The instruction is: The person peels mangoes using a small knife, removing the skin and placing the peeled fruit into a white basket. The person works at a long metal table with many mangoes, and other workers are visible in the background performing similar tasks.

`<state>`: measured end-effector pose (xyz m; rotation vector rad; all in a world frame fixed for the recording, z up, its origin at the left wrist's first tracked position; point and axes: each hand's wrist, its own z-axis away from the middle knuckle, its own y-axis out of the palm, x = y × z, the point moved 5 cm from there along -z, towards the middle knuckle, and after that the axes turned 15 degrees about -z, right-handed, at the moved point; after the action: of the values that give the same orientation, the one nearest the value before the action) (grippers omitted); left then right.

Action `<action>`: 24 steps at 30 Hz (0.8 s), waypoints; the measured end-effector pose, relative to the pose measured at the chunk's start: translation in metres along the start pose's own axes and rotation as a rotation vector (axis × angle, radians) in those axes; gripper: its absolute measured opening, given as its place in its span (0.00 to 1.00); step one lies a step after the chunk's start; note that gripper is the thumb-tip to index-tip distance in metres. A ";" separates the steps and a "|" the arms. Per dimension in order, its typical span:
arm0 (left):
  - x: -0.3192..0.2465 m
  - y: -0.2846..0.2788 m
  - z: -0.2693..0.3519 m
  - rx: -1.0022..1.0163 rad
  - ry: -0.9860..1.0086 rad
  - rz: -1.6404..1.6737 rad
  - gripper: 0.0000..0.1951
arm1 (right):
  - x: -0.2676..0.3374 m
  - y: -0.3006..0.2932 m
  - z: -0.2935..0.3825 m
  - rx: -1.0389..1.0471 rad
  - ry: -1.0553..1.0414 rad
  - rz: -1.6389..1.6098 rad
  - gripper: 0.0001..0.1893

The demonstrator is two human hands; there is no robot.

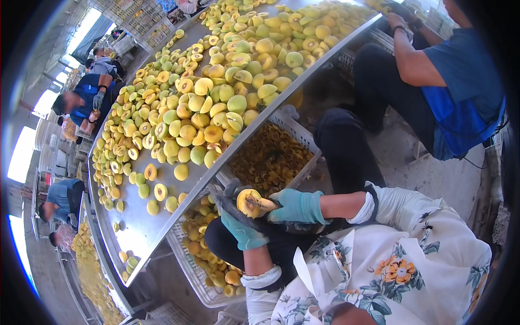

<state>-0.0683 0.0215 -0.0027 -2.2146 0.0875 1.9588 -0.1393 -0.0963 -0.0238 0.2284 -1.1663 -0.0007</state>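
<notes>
My left hand [242, 223], in a teal glove with a dark coated palm and fingers, holds a halved yellow peach [247, 202] cut side up. The cut face shows a brown centre. My right hand [298, 206], gloved alike, grips a small tool with a pale, wood-like handle [268, 204]. The tool's tip meets the middle of the peach half; its exact shape is hard to make out. Below my left hand, a white plastic crate [191, 280] holds yellow peach halves. Just beyond both hands, another white crate [304, 136] contains brownish-yellow scraps.
A metal-topped table [178, 221] with a raised rim carries a heap of peach halves [195, 118]. A co-worker [455, 81] sits close by on the right. Other people [87, 97] work along the far side. Stacked crates [142, 20] stand at the back.
</notes>
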 end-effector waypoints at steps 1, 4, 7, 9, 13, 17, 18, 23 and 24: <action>0.000 0.002 0.005 -0.029 0.008 -0.031 0.20 | -0.005 0.000 -0.001 -0.010 0.017 -0.018 0.17; 0.005 0.005 0.007 0.024 -0.089 0.044 0.19 | -0.009 0.002 -0.005 -0.007 -0.036 -0.023 0.15; 0.010 0.006 -0.014 0.225 -0.171 0.122 0.19 | -0.009 0.002 -0.001 0.004 0.105 -0.163 0.14; 0.010 0.006 -0.028 0.454 -0.142 -0.084 0.20 | -0.005 0.002 0.008 0.099 0.219 -0.306 0.13; 0.024 0.015 -0.025 0.455 -0.406 0.357 0.24 | 0.006 0.002 0.017 0.121 0.313 -0.591 0.12; 0.029 0.014 -0.007 0.023 -0.408 0.390 0.27 | 0.009 0.004 0.019 0.107 0.333 -0.529 0.11; 0.025 0.017 -0.002 -0.006 -0.325 0.441 0.25 | 0.010 0.005 0.018 0.114 0.332 -0.552 0.11; 0.014 0.017 -0.003 -0.139 -0.205 0.300 0.19 | 0.013 0.005 0.018 0.113 0.264 -0.415 0.13; 0.016 0.020 -0.005 -0.096 -0.260 0.357 0.19 | 0.012 0.005 0.018 0.107 0.263 -0.395 0.13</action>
<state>-0.0651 0.0025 -0.0201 -2.0927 0.3834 2.4700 -0.1513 -0.0956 -0.0052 0.5350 -0.8455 -0.2488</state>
